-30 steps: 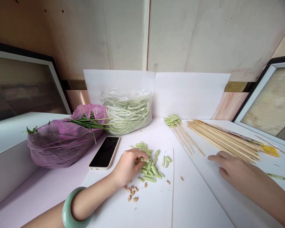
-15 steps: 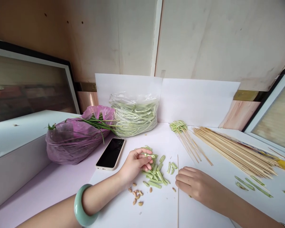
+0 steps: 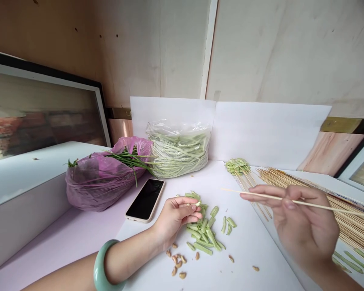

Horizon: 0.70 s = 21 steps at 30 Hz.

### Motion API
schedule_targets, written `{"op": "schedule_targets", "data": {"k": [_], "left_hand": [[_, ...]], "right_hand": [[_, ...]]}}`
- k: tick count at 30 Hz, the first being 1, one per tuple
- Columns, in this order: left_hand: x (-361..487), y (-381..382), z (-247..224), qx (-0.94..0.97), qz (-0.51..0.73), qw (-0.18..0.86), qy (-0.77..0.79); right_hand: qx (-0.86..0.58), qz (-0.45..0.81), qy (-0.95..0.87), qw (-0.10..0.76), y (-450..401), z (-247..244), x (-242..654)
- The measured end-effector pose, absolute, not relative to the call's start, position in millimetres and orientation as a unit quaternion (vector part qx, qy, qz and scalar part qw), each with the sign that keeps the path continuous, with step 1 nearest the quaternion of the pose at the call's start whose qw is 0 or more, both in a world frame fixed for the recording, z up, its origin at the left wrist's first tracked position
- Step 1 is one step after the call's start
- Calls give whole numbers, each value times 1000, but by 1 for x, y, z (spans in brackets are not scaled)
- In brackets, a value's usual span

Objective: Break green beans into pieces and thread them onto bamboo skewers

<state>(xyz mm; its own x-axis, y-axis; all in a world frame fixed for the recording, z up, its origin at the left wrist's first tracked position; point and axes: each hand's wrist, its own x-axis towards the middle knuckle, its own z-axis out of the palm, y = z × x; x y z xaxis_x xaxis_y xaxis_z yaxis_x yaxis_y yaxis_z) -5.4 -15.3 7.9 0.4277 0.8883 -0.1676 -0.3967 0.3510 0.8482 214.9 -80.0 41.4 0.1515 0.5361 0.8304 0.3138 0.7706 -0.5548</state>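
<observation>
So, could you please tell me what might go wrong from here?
The long, thin, pale wooden skewer in the right hand points toward the side of the left hand; if the hands meet, its tip might prick the fingers around the small, pale-green bean piece. Also, the loose, oval, tan seeds lie close to that hand, so a sweep of it could scatter them.

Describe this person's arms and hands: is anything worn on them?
The left hand is gloveless, with a thick, smooth, pale green bangle around the forearm. The right hand is also gloveless and shows no jewellery. No sleeves are in view.
</observation>
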Motion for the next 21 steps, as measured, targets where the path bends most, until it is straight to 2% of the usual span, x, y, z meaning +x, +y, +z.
{"op": "schedule_targets", "data": {"k": [2,4,11,21], "left_hand": [[-5,-14,7,368,432,757,323],[-5,-13,7,353,434,763,322],[-3,-12,5,332,417,792,298],[0,-12,6,341,420,774,328]], "right_hand": [[-327,159,-623,693,-86,31,205],[-321,171,-635,682,-92,20,199],[-310,108,-762,558,-95,-1,197],[-300,84,-784,538,-96,-4,198]]}}
